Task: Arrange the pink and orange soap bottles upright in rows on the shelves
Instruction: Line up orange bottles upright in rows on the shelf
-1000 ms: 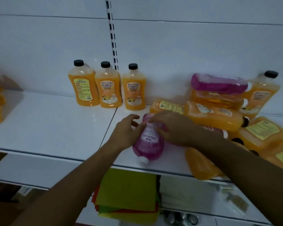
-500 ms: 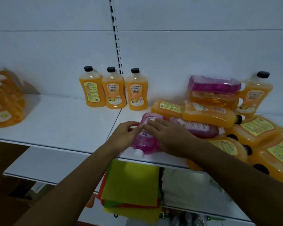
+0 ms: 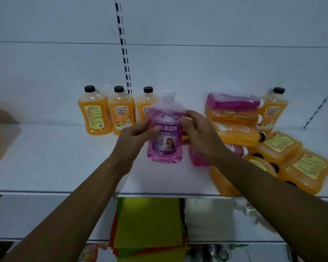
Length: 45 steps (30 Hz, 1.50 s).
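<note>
The left hand (image 3: 138, 136) and right hand (image 3: 199, 133) clasp the pink bottle (image 3: 166, 129) from either side, fingers curled round its waist, probably to steady it upright before it is set down; it stands cap-up, label forward, translucent with a white cap, over the shelf (image 3: 64, 163), just in front of the three upright orange bottles (image 3: 110, 112); right of the pink bottle lies a tumbled heap of bottles (image 3: 254, 140).

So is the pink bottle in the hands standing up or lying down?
Standing up. The pink bottle has its white cap on top, with the left hand and right hand gripping its sides.
</note>
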### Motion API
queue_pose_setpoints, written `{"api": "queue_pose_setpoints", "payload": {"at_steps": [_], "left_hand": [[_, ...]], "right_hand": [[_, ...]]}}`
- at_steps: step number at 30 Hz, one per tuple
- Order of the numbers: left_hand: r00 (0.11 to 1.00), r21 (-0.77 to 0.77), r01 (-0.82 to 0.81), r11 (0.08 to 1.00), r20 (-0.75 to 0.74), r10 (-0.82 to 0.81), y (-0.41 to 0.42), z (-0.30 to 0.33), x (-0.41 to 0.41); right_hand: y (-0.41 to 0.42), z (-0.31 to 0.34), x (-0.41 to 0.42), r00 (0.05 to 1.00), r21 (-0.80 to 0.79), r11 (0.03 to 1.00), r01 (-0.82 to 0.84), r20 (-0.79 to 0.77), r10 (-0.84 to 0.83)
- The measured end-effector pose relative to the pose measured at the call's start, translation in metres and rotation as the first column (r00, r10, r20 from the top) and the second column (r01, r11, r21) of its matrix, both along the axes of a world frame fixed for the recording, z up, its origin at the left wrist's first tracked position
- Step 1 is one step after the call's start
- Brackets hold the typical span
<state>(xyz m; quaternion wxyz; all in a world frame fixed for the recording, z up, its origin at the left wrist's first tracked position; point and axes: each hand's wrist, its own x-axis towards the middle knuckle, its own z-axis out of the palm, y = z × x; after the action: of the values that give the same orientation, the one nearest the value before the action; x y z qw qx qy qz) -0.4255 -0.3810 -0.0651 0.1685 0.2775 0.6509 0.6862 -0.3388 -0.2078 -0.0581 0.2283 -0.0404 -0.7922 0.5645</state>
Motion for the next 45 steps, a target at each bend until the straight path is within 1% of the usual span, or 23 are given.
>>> {"api": "queue_pose_setpoints", "payload": {"at_steps": [2,6,9,11,12,17,20,23,27,30,33,35,38,41,44,45], "left_hand": [[0.990,0.024,0.110,0.994,-0.088,-0.107,0.016,0.007,0.009],[0.963,0.056,0.211,0.976,-0.184,-0.198,0.066,0.018,0.036],[0.949,0.071,0.277,0.958,-0.176,-0.261,0.116,0.024,0.066],[0.930,0.066,0.334,0.940,-0.183,-0.317,0.155,0.028,0.091],[0.916,0.052,0.363,0.930,-0.203,-0.346,0.176,0.029,0.104],[0.845,-0.010,0.488,0.873,-0.245,-0.475,0.287,0.024,0.184],[0.812,0.003,0.553,0.833,-0.224,-0.538,0.356,0.018,0.237],[0.758,0.000,0.628,0.779,-0.229,-0.611,0.420,0.011,0.287],[0.678,-0.021,0.719,0.695,-0.199,-0.707,0.495,-0.003,0.344],[0.598,-0.104,0.759,0.643,-0.278,-0.752,0.547,-0.016,0.373],[0.520,-0.180,0.787,0.589,-0.319,-0.792,0.595,-0.026,0.389],[0.488,-0.208,0.796,0.568,-0.334,-0.806,0.630,-0.035,0.394],[0.497,-0.192,0.798,0.571,-0.327,-0.804,0.689,-0.047,0.395],[0.537,-0.158,0.795,0.586,-0.268,-0.800,0.742,-0.054,0.393],[0.557,-0.122,0.800,0.588,-0.214,-0.802,0.783,-0.058,0.388],[0.569,-0.100,0.802,0.589,-0.176,-0.804,0.794,-0.060,0.385]], "right_hand": [[0.005,0.008,0.012,0.997,-0.070,0.995,0.071,-0.038,-0.074],[0.036,0.019,0.049,0.963,0.014,0.967,0.255,-0.098,-0.253],[0.075,0.027,0.091,0.928,-0.060,0.932,0.357,-0.088,-0.361],[0.104,0.030,0.126,0.914,-0.141,0.913,0.384,-0.085,-0.398],[0.119,0.030,0.144,0.908,-0.154,0.906,0.394,-0.091,-0.410],[0.211,0.020,0.239,0.824,-0.097,0.827,0.554,-0.084,-0.561],[0.270,0.017,0.300,0.774,-0.058,0.777,0.626,-0.072,-0.629],[0.324,0.014,0.358,0.738,-0.043,0.740,0.671,-0.056,-0.673],[0.381,0.007,0.417,0.633,0.009,0.633,0.774,-0.026,-0.774],[0.423,-0.002,0.447,0.562,0.039,0.561,0.827,-0.048,-0.826],[0.465,-0.013,0.467,0.516,0.048,0.514,0.856,-0.040,-0.856],[0.494,-0.017,0.474,0.500,0.075,0.497,0.865,-0.034,-0.865],[0.542,-0.016,0.477,0.483,0.125,0.476,0.871,-0.036,-0.875],[0.589,-0.011,0.471,0.484,0.165,0.475,0.864,-0.012,-0.875],[0.628,-0.011,0.463,0.489,0.215,0.472,0.855,-0.030,-0.872],[0.639,-0.012,0.459,0.485,0.238,0.465,0.853,-0.031,-0.874]]}}
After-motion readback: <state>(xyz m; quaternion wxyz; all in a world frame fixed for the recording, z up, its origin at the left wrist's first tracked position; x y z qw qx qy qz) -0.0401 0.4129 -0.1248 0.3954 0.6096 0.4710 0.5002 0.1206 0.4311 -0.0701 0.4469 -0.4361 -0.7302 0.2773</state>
